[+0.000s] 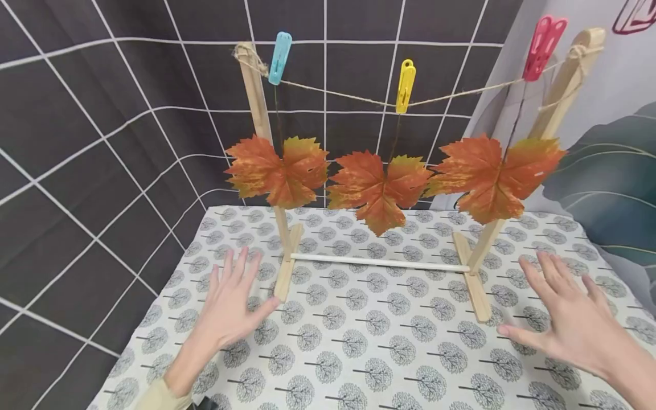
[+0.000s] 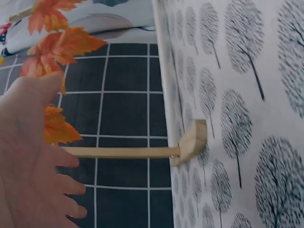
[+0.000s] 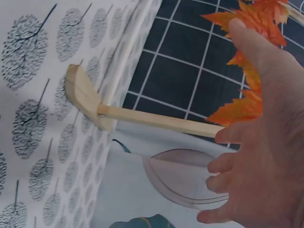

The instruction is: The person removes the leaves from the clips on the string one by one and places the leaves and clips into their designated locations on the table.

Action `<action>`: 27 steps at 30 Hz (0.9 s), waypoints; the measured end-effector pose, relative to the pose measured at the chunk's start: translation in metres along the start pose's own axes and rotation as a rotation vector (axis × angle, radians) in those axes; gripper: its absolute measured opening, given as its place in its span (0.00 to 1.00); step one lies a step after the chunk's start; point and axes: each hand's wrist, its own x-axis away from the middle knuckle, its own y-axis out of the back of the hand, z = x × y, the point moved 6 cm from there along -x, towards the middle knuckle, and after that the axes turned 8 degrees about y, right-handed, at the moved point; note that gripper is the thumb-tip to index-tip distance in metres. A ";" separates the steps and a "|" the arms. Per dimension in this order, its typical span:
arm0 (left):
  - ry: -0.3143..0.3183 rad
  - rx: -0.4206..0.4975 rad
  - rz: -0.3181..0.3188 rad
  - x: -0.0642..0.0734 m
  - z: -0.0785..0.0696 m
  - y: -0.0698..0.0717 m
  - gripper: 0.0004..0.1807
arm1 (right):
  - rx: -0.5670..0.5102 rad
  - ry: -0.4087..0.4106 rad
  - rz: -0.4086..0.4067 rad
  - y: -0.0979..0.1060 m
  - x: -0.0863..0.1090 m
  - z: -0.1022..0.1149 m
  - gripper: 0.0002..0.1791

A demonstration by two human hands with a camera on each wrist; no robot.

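My left hand (image 1: 230, 307) is spread with straight fingers by the left foot of a wooden stand (image 1: 283, 273), holding nothing. On the other side, my right hand (image 1: 571, 316) spreads its fingers beside the right foot (image 1: 474, 293), also holding nothing. Twine (image 1: 338, 95) sags between the two posts. From it hang three orange maple leaves: a left leaf (image 1: 279, 173) under a blue clothespin (image 1: 279, 58), a middle leaf (image 1: 380, 191) under a yellow clothespin (image 1: 405, 85), and a right leaf (image 1: 497, 176) under a red clothespin (image 1: 544, 48).
A white rod (image 1: 379, 262) joins the stand's feet low over the table. The tablecloth (image 1: 353, 344) carries a grey tree print. Behind and to the left hangs dark cloth with a white grid (image 1: 66, 142); a pale patterned curtain (image 1: 610, 85) is at the right.
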 end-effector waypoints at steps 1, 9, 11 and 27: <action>-0.003 0.019 -0.024 -0.001 -0.001 0.003 0.48 | -0.005 0.017 -0.016 0.003 -0.003 0.001 0.70; -0.120 0.372 -0.355 -0.012 -0.020 0.042 0.30 | -0.110 0.149 -0.242 0.031 -0.020 0.018 0.54; -0.148 0.480 -0.437 -0.015 -0.026 0.052 0.26 | -0.121 0.151 -0.284 0.038 -0.025 0.021 0.49; -0.130 1.022 -0.496 -0.056 -0.061 0.103 0.12 | -0.313 0.257 -0.410 0.079 -0.069 0.054 0.30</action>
